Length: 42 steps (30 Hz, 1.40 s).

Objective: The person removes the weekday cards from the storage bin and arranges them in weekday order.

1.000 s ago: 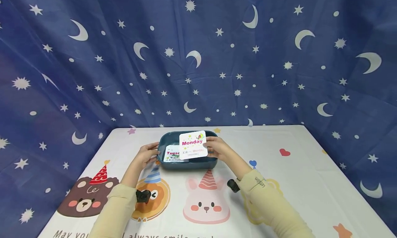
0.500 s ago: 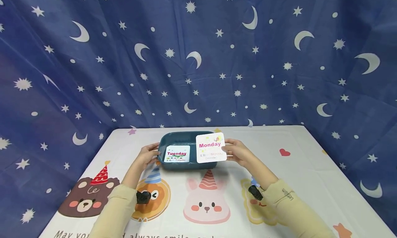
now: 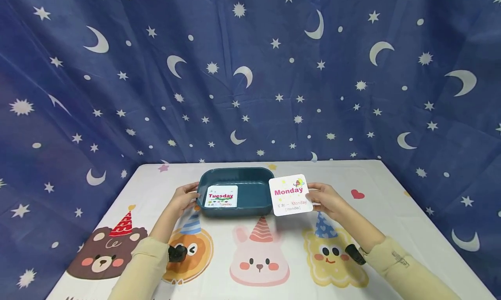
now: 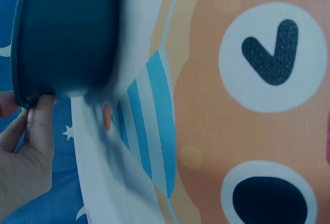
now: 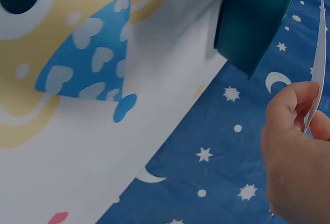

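Observation:
A dark teal tray [image 3: 254,195] with raised walls is in the middle of the table in the head view. My left hand [image 3: 185,198] grips its left end, thumb on one side of the rim and fingers on the other, as the left wrist view shows. Inside the tray, at its left, lies a white "Tuesday" card [image 3: 221,196]. My right hand [image 3: 322,198] pinches a white "Monday" card [image 3: 291,195] by its right edge, just off the tray's right end. Seen edge-on in the right wrist view, this card [image 5: 318,64] sits between thumb and fingers.
The white tablecloth [image 3: 391,230] bears printed cartoon animals and party hats. Behind the table's far edge hangs a blue curtain [image 3: 274,74] with moons and stars. A small black device [image 3: 355,254] is at the right wrist, another [image 3: 177,253] at the left.
My right hand has carried the "Monday" card rightward from over the tray to beyond its right end, uncovering the "Tuesday" card. The left hand stays on the tray.

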### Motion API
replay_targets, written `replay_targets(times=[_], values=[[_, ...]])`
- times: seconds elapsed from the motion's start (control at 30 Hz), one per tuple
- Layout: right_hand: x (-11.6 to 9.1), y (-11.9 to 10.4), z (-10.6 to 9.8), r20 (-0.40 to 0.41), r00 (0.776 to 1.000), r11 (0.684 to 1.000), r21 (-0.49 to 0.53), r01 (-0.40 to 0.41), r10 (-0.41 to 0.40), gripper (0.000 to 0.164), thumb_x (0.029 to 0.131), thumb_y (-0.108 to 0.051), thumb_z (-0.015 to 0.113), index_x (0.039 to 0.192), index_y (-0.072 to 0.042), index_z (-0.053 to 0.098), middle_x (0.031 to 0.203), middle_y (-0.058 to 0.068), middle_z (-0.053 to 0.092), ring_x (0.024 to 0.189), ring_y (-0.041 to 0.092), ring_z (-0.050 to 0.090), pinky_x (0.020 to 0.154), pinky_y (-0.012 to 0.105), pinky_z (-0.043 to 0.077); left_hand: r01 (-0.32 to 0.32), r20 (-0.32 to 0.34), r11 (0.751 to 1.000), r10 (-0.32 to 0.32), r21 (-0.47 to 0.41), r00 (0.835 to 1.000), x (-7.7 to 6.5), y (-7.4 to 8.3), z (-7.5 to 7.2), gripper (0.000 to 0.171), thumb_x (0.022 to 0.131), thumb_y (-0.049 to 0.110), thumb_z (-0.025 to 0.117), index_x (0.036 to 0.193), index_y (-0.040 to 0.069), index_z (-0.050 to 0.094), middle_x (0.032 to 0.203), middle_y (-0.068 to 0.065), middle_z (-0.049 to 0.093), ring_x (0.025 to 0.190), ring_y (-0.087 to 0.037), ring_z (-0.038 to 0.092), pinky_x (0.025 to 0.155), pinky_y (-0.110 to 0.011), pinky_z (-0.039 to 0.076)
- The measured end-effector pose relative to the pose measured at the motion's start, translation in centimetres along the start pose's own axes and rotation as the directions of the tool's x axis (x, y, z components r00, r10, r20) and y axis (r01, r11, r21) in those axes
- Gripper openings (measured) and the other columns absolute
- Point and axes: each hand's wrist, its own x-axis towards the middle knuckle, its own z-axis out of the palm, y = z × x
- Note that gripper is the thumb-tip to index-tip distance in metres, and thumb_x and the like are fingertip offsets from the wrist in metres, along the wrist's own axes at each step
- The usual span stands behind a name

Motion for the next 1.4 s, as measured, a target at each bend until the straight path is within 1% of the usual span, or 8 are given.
replay_targets(times=[0.33, 0.63, 0.7, 0.8, 0.93, 1.03, 1.2, 1.4], values=[[-0.1, 1.0, -1.9, -0.055, 0.998, 1.0, -0.001, -0.023, 0.023, 0.057, 0.087, -0.001, 0.053, 0.138, 0.012, 0.029, 0.082, -0.011, 0.064, 0.072, 0.005, 0.06, 0.06, 0.019, 0.05, 0.0, 0.0, 1.0, 0.0, 0.008, 1.0, -0.3, 0.3, 0.1, 0.054, 0.091, -0.004, 0.045, 0.143, -0.002, 0.034, 0.146, -0.024, 0.034, 0.123, -0.032, 0.045, 0.103, -0.044, 0.044], [2.3, 1.8, -2.5, -0.148, 0.986, 0.996, 0.034, -0.077, 0.082, 0.059, 0.087, 0.0, 0.052, 0.14, 0.009, 0.029, 0.079, -0.01, 0.06, 0.068, 0.005, 0.054, 0.059, 0.02, 0.045, 0.0, -0.02, 1.0, 0.0, 0.007, 1.0, -0.2, -0.1, -0.2, 0.054, 0.09, -0.004, 0.045, 0.143, -0.001, 0.035, 0.146, -0.023, 0.036, 0.124, -0.033, 0.045, 0.103, -0.043, 0.044], [3.1, 1.8, -2.5, -0.189, 0.976, 0.994, 0.044, -0.102, 0.109, 0.059, 0.088, -0.001, 0.051, 0.141, 0.008, 0.029, 0.086, -0.006, 0.059, 0.069, 0.006, 0.053, 0.06, 0.019, 0.046, -0.003, -0.015, 1.0, 0.003, -0.001, 1.0, -0.2, 0.0, -0.2, 0.054, 0.09, -0.005, 0.045, 0.143, -0.001, 0.035, 0.146, -0.024, 0.036, 0.123, -0.032, 0.046, 0.103, -0.043, 0.044], [4.4, 1.9, -2.4, -0.25, 0.957, 0.989, 0.051, -0.142, 0.15, 0.058, 0.088, -0.001, 0.049, 0.142, 0.007, 0.03, 0.105, 0.006, 0.057, 0.074, 0.008, 0.053, 0.061, 0.018, 0.049, -0.002, -0.01, 1.0, 0.002, -0.002, 1.0, -0.3, 0.1, -0.2, 0.054, 0.09, -0.005, 0.045, 0.143, -0.001, 0.035, 0.145, -0.024, 0.036, 0.121, -0.031, 0.047, 0.102, -0.043, 0.045], [6.2, 1.9, -2.1, -0.298, 0.936, 0.982, 0.063, -0.176, 0.187, 0.057, 0.09, -0.001, 0.046, 0.144, 0.004, 0.029, 0.133, 0.019, 0.045, 0.087, 0.014, 0.052, 0.064, 0.018, 0.049, 0.005, -0.008, 1.0, -0.005, -0.006, 1.0, -0.4, 0.2, -0.3, 0.055, 0.09, -0.005, 0.045, 0.143, -0.001, 0.034, 0.145, -0.024, 0.035, 0.121, -0.031, 0.047, 0.101, -0.043, 0.045], [7.5, 1.8, -1.7, -0.322, 0.925, 0.979, 0.08, -0.189, 0.204, 0.058, 0.088, 0.003, 0.043, 0.145, 0.004, 0.029, 0.14, 0.021, 0.04, 0.096, 0.019, 0.049, 0.064, 0.018, 0.047, 0.005, -0.006, 1.0, -0.005, -0.016, 1.0, -0.4, 0.3, -0.5, 0.055, 0.09, -0.005, 0.045, 0.144, -0.001, 0.033, 0.146, -0.025, 0.034, 0.123, -0.032, 0.046, 0.101, -0.043, 0.045], [9.3, 1.8, -1.2, -0.379, 0.898, 0.974, 0.121, -0.192, 0.224, 0.057, 0.087, 0.006, 0.042, 0.143, 0.006, 0.031, 0.14, 0.023, 0.041, 0.097, 0.022, 0.051, 0.061, 0.018, 0.045, 0.003, -0.002, 1.0, -0.003, -0.019, 1.0, -0.4, 0.4, -0.5, 0.055, 0.09, -0.005, 0.045, 0.143, -0.001, 0.034, 0.146, -0.025, 0.035, 0.121, -0.031, 0.047, 0.097, -0.038, 0.049], [10.4, 2.3, -1.1, -0.394, 0.893, 0.975, 0.14, -0.174, 0.216, 0.056, 0.085, 0.011, 0.044, 0.139, 0.01, 0.034, 0.121, 0.021, 0.051, 0.077, 0.016, 0.052, 0.058, 0.02, 0.046, 0.008, -0.005, 1.0, -0.008, -0.012, 1.0, -0.3, 0.2, -0.1, 0.053, 0.091, -0.005, 0.045, 0.143, -0.002, 0.035, 0.145, -0.024, 0.037, 0.12, -0.032, 0.048, 0.096, -0.037, 0.05]])
